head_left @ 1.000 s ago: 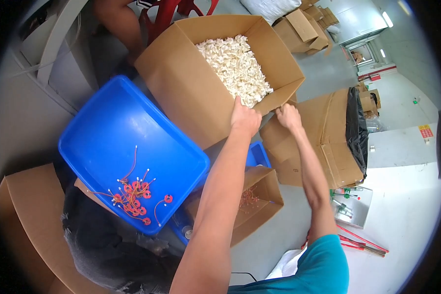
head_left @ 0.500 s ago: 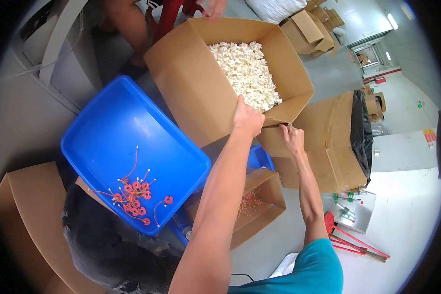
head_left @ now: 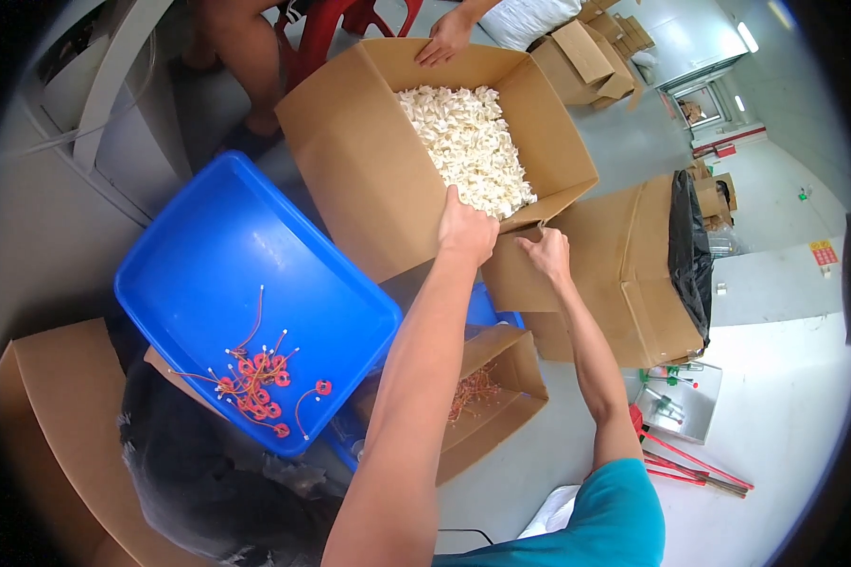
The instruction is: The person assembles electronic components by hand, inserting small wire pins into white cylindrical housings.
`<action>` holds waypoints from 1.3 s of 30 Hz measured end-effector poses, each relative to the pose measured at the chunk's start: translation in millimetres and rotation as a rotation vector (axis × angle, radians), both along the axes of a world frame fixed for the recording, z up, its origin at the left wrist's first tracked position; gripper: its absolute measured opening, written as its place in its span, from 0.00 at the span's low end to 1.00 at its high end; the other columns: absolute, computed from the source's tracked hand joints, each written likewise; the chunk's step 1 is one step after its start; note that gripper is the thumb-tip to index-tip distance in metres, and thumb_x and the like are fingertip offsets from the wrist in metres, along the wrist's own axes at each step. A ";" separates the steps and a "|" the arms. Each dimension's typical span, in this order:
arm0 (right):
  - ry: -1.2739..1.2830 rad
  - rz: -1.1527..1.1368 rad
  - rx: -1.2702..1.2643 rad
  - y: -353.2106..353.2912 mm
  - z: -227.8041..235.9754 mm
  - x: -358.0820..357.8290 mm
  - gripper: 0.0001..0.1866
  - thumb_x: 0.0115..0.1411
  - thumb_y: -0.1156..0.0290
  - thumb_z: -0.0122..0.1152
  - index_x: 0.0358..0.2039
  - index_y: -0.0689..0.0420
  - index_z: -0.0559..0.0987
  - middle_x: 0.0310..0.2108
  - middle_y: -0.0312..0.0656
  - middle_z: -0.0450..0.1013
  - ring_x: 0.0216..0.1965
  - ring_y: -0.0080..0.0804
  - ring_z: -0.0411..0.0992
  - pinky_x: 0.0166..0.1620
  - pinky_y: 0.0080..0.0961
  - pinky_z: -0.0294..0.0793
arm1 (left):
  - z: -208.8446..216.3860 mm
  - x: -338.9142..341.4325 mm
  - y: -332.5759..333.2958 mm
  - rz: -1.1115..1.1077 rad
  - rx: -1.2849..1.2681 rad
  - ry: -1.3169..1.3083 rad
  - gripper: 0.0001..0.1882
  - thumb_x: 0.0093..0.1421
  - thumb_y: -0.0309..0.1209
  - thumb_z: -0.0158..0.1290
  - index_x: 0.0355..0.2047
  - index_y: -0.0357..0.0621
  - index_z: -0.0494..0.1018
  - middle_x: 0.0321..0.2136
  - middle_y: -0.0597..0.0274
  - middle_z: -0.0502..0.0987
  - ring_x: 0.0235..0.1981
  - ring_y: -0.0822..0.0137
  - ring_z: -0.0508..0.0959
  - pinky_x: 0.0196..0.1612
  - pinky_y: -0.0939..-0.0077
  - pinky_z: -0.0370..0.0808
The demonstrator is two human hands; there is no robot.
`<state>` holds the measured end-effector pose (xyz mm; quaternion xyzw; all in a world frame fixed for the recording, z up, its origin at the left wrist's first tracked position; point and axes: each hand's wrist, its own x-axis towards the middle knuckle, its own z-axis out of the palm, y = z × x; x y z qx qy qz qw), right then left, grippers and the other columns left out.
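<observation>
One open carton (head_left: 350, 161) holds white pieces (head_left: 473, 146), beyond and right of one blue tray (head_left: 284, 236). Two arms extend forward (head_left: 402, 397): left hand (head_left: 468, 230) clenched on the carton's near rim; right hand (head_left: 548, 253) half-curled by its near-right corner, hold unclear

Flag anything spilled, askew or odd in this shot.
Nothing looks spilled: the white pieces in view sit inside the box. Only minor oddity: in the blue tray, one red ring lies apart, right of the tangled pile of wired rings.
</observation>
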<state>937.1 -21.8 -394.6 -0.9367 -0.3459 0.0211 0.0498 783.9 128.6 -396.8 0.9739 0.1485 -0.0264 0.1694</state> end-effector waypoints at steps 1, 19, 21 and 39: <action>-0.002 -0.003 -0.001 2.5 -3.1 -1.2 0.18 0.52 0.62 0.70 0.23 0.66 0.78 0.27 0.58 0.77 0.30 0.56 0.77 0.36 0.46 0.77 | -0.6 0.1 0.6 0.007 0.014 -0.013 0.12 0.63 0.39 0.48 0.40 0.57 0.81 0.38 0.66 0.83 0.43 0.63 0.82 0.64 0.45 0.49; -0.578 0.101 -0.184 1.0 -50.9 -52.4 0.04 0.52 0.72 0.61 0.25 0.59 0.77 0.24 0.45 0.77 0.27 0.39 0.80 0.28 0.31 0.80 | -1.2 1.3 -1.5 -0.011 0.035 -0.003 0.14 0.65 0.42 0.47 0.40 0.57 0.81 0.40 0.63 0.83 0.44 0.62 0.81 0.66 0.43 0.49; -0.356 -0.053 -0.038 3.9 -33.8 -51.3 0.07 0.52 0.72 0.62 0.29 0.63 0.79 0.28 0.48 0.79 0.28 0.42 0.80 0.31 0.34 0.80 | -5.7 -0.4 -0.1 0.004 0.033 -0.022 0.13 0.64 0.41 0.48 0.40 0.57 0.81 0.39 0.63 0.83 0.44 0.62 0.81 0.66 0.43 0.49; -0.470 0.277 -0.252 -24.8 -141.1 -130.4 0.10 0.50 0.68 0.60 0.31 0.59 0.78 0.21 0.42 0.76 0.20 0.32 0.77 0.22 0.29 0.76 | 0.0 5.0 -12.2 0.011 0.018 -0.088 0.14 0.63 0.38 0.46 0.43 0.57 0.80 0.38 0.64 0.83 0.45 0.62 0.81 0.65 0.44 0.50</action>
